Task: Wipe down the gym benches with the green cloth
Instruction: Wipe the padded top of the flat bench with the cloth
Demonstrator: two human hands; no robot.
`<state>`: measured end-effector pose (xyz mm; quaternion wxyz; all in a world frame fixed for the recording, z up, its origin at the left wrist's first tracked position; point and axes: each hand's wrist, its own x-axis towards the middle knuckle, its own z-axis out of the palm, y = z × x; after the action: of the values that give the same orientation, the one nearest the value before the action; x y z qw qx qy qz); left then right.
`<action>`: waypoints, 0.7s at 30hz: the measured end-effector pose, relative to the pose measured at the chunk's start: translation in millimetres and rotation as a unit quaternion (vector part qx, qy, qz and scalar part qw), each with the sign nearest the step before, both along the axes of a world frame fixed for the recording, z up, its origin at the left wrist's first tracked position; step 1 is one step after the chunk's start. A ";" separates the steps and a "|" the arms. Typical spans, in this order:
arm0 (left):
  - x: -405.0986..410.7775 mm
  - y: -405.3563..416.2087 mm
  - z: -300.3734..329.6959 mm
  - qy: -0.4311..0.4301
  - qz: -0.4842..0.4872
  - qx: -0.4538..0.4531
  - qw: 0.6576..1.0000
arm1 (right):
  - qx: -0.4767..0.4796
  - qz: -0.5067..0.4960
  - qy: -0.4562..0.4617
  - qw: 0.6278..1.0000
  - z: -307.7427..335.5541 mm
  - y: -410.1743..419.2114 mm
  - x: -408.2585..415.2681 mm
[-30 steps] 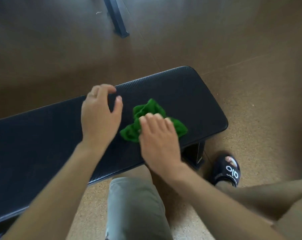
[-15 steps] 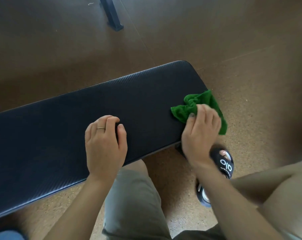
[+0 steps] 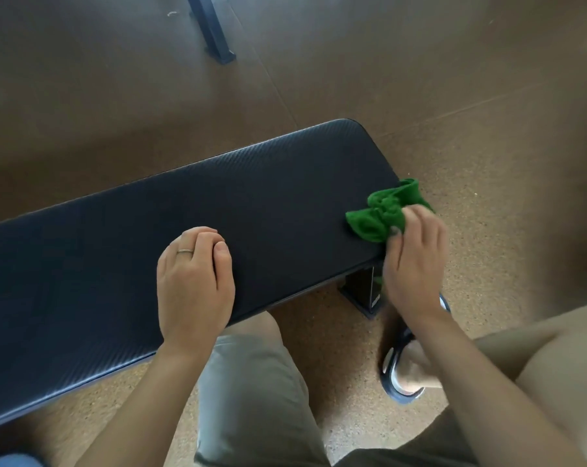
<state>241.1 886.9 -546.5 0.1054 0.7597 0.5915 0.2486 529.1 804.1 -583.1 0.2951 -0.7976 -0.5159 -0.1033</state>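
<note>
Right hand (image 3: pixel 415 261) grips green cloth (image 3: pixel 383 214) at tabletop (image 3: pixel 268 203) end; left hand (image 3: pixel 194 284), curled, rests empty; remainder apparently unwiped.

brown floor (image 3: pixel 420 79), black post (image 3: pixel 211 32), sandal (image 3: pixel 400 375)
</note>
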 end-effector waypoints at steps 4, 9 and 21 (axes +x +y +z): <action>-0.1 1.0 -0.3 0.002 -0.004 0.003 1.000 | 0.025 -0.095 0.169 0.981 11.8 33.5 -0.5; 1.2 3.0 -1.4 0.000 -0.002 0.008 1.000 | -0.151 -0.106 0.265 0.946 47.2 72.9 29.3; 2.4 2.2 -1.9 0.001 0.002 0.013 1.000 | -0.070 -0.102 0.013 0.992 10.4 4.1 -58.5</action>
<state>243.5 889.2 -548.5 0.0944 0.7600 0.5898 0.2561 470.6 808.1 -572.8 0.2333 -0.8660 -0.4337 -0.0863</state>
